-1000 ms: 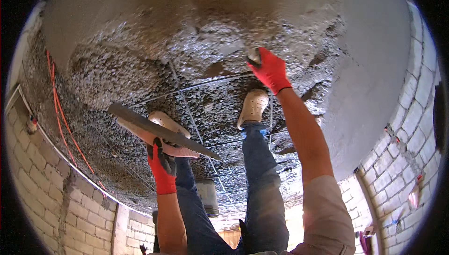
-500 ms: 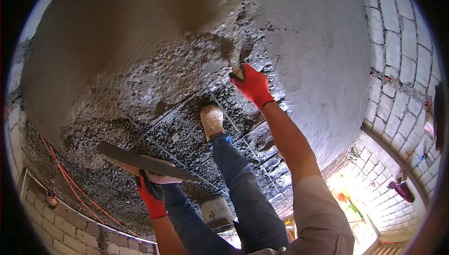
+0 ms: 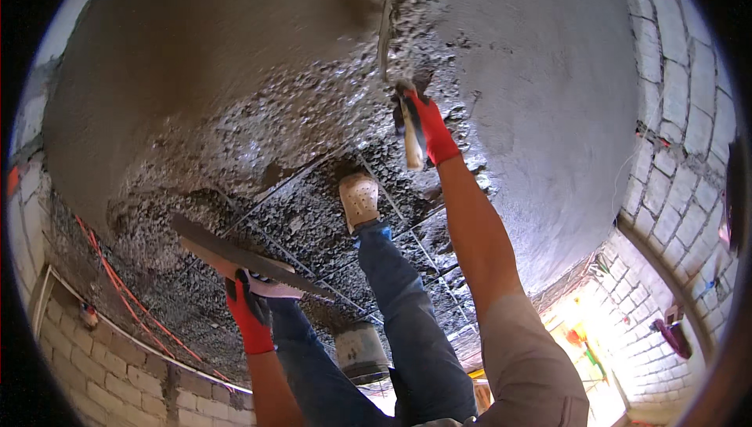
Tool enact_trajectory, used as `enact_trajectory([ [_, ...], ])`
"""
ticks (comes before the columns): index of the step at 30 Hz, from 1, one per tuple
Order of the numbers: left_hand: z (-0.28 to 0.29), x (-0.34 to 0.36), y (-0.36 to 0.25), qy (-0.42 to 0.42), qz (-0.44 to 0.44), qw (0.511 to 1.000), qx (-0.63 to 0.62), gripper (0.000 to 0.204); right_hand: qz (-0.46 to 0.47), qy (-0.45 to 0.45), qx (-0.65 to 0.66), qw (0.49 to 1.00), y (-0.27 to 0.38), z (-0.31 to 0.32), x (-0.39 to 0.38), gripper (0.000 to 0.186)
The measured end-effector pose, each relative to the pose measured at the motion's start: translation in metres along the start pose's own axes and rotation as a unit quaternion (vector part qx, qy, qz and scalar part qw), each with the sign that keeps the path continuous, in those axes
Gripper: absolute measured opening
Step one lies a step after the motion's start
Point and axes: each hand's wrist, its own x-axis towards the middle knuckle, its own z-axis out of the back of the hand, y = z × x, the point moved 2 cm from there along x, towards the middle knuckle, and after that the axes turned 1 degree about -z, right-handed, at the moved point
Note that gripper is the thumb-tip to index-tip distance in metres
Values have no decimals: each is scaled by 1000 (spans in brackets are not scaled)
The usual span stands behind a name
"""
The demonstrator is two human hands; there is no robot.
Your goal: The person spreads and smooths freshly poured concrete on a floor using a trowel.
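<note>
My right hand [image 3: 432,133], in a red glove with dark palm, is closed round the pale handle of a trowel [image 3: 385,35]. The narrow blade points away from me, seen nearly edge-on, over rough wet concrete [image 3: 290,106]. Whether it touches the concrete I cannot tell. Low on the left, my left hand [image 3: 251,321], gloved alike, grips a long flat float [image 3: 243,258], tilted down to the right above one of my shoes. Its grip is mostly hidden by my fingers.
Smoothed grey concrete [image 3: 540,113] lies right and far left. A rebar mesh [image 3: 290,184] crosses the rough gravelly part, where my pale clog [image 3: 359,200] stands. A bucket [image 3: 362,352] sits between my legs. Red cables [image 3: 117,282] run along the left; block walls [image 3: 666,74] enclose the area.
My right hand has moved slightly away from me and turned, so the trowel's blade now shows edge-on and its handle is visible. The left hand and float have hardly shifted.
</note>
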Motion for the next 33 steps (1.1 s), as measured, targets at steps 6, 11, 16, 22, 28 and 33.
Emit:
enact_trajectory([
  [6,47,5,14,-36,30,998,-40,44,-23,120,-319,940,-83,-70,-59,38],
  [11,81,6,7,-51,8,993,-105,45,-14,245,-397,885,-174,-168,-37,43],
  [16,102,3,12,-70,30,988,-136,46,-29,280,-406,869,-202,-196,3,50],
  [22,115,-4,21,-102,17,981,-164,45,109,152,-771,608,-118,-139,2,58],
  [28,112,0,28,-98,24,981,-167,47,165,69,-807,563,-89,-146,17,51],
  [33,101,-3,33,-89,51,977,-185,46,297,45,-771,562,-90,-136,25,48],
])
